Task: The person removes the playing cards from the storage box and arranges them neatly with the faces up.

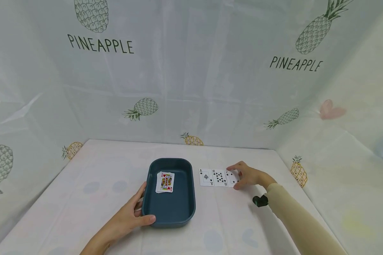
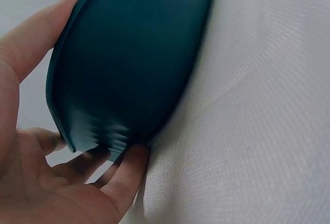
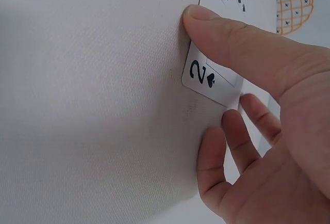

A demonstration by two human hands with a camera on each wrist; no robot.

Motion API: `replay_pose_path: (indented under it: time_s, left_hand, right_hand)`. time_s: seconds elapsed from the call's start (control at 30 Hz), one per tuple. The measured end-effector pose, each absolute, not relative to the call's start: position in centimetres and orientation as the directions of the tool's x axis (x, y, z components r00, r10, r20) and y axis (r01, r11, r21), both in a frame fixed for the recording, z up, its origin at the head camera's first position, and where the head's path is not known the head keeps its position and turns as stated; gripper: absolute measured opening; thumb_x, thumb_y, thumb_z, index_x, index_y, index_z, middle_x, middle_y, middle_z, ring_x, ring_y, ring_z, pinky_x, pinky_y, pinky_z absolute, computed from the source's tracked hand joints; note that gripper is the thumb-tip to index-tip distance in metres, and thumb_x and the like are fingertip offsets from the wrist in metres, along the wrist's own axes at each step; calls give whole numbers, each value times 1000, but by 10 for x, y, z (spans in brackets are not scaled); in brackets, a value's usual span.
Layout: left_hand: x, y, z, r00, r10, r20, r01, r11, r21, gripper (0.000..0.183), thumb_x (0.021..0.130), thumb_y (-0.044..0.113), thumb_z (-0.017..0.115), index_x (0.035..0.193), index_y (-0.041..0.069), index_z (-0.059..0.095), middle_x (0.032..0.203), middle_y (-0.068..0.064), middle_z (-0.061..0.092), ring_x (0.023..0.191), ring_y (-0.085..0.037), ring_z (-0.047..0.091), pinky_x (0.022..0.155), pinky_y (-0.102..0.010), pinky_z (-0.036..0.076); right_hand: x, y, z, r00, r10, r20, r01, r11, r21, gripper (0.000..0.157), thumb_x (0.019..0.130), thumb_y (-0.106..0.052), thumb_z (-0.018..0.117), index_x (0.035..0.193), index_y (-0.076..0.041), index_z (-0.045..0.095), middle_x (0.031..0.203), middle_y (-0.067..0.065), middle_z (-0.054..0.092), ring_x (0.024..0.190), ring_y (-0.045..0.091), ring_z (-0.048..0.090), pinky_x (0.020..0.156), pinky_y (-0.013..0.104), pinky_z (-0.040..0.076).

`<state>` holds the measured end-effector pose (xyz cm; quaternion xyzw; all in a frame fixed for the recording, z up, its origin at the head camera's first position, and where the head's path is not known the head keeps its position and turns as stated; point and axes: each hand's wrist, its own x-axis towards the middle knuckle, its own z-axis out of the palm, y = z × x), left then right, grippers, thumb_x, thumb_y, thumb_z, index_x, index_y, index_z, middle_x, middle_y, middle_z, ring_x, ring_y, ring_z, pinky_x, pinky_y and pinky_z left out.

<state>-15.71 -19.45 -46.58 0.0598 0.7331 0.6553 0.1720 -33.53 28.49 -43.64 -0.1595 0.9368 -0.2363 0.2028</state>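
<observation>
Where the right hand [image 1: 250,176] bends over the two of spades [image 1: 232,178], we see its fingers pinching the card, thumb [image 3: 219,33] at the near edge and index finger [image 1: 232,166] at the far one, the others loosely bent beside it. That card lies on the desk [image 1: 223,212], left of the palm and right under the fingertips, so this hand is clearly the nearer. Its long axis runs away from us, a 2 at the far left corner. Just to its left we find the ten of spades [image 1: 219,178], then the ace of spades [image 1: 206,177], both pointing the same way. Farther left stands the blue tray [image 1: 178,209], also lengthwise from us, holding stacked cards [image 1: 167,182]; the left hand [image 1: 132,212] grips its near left side.
</observation>
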Motion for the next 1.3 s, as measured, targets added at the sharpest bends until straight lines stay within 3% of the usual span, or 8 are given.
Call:
replay_pose_path:
  time_s: [0.6,0.83,1.13,1.3]
  left_hand:
    - [-155,-195,-464,-933,327,-152,-123,110,986,114,95,22,83,173,30,0,177,-20,4,145,-41,51,103,-36,57]
    - [-155,-196,-464,-931,332,-154,-125,107,986,114,95,21,82,173,29,-1,177,-20,4,146,-42,50,103,-36,57]
    - [-154,-195,-466,-936,319,-151,-116,125,985,115,94,22,84,173,28,1,177,-20,8,144,-39,52,104,-34,57]
    - [-154,-195,-465,-939,308,-154,-122,121,985,115,93,23,84,173,27,2,176,-21,8,144,-39,52,105,-39,56]
  right_hand:
    - [-335,285,-434,-876,-364,-316,-163,840,-517,86,79,-20,93,156,-26,55,152,11,37,132,34,47,106,62,41]
    - [-336,287,-436,-877,-359,-321,-152,839,-523,86,80,-27,93,156,-29,54,153,8,38,131,33,46,105,57,42]
    - [-339,289,-430,-872,-363,-329,-137,826,-547,89,81,-36,92,159,-25,50,152,10,42,123,32,49,103,56,42]
    - [-340,271,-417,-885,-393,-248,-201,804,-559,85,86,-36,90,160,-22,48,158,13,37,131,39,48,103,59,47]
